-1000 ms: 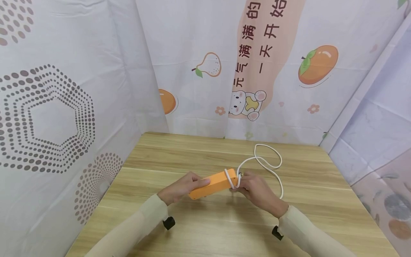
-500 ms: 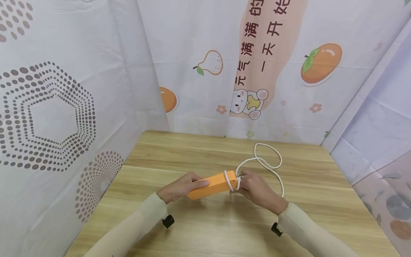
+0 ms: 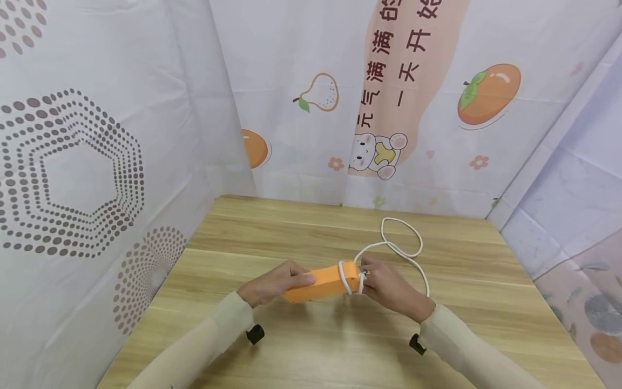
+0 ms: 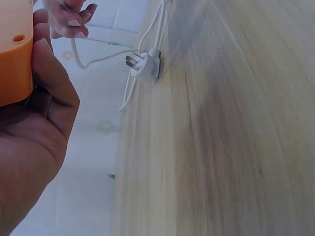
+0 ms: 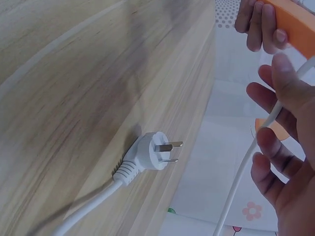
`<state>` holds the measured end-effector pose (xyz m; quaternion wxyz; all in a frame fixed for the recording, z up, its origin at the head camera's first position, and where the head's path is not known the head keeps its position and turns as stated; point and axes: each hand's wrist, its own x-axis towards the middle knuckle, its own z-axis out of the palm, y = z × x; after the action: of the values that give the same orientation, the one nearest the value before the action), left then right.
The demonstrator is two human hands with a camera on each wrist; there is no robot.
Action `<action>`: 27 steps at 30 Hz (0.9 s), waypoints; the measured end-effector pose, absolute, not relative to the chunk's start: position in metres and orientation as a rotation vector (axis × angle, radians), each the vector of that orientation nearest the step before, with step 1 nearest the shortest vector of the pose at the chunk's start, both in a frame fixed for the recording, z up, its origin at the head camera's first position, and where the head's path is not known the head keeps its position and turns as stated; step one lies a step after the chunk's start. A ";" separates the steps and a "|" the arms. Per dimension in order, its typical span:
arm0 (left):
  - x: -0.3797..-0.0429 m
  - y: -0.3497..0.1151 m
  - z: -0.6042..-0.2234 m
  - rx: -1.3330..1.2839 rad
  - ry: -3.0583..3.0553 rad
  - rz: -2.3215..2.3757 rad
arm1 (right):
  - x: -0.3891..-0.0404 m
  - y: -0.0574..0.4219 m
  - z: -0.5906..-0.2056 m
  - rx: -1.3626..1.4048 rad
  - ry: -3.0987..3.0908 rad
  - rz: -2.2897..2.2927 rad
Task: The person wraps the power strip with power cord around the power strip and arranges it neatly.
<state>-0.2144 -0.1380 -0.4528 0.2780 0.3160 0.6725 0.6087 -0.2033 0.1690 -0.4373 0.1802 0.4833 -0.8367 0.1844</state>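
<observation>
An orange power strip (image 3: 323,282) is held above the table, its right end a little higher than its left. My left hand (image 3: 279,281) grips its left end, thumb on top. The white cord (image 3: 344,278) is looped around the right end. There my right hand (image 3: 391,289) holds the cord; in the right wrist view the cord (image 5: 246,160) runs between its thumb and curled fingers. The white plug (image 5: 151,150), with metal prongs, lies on the table beneath that hand. It also shows in the left wrist view as a plug (image 4: 146,67) beside the cord.
The wooden table (image 3: 291,232) meets a printed curtain (image 3: 291,135) at the back, with more cloth (image 3: 184,135) on the left and right. A loose loop of cord (image 3: 421,243) lies on the tabletop beyond my right hand.
The wrapped right end of the power strip has dipped slightly. Cord on the table has been drawn a little to the left. Both hands stay in nearly the same place.
</observation>
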 end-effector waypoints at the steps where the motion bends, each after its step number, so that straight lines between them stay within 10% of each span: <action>1: -0.214 -0.138 -0.453 0.857 1.812 1.615 | -0.203 0.169 -0.437 1.371 -2.375 0.525; 27: -0.208 -0.124 -0.443 1.083 2.223 1.088 | -0.212 0.169 -0.436 1.405 -2.312 0.255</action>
<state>-0.2076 -0.1240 -0.4425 0.2181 0.3913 0.8031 0.3929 -0.2124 0.1689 -0.4363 0.2104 0.5054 -0.8318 0.0918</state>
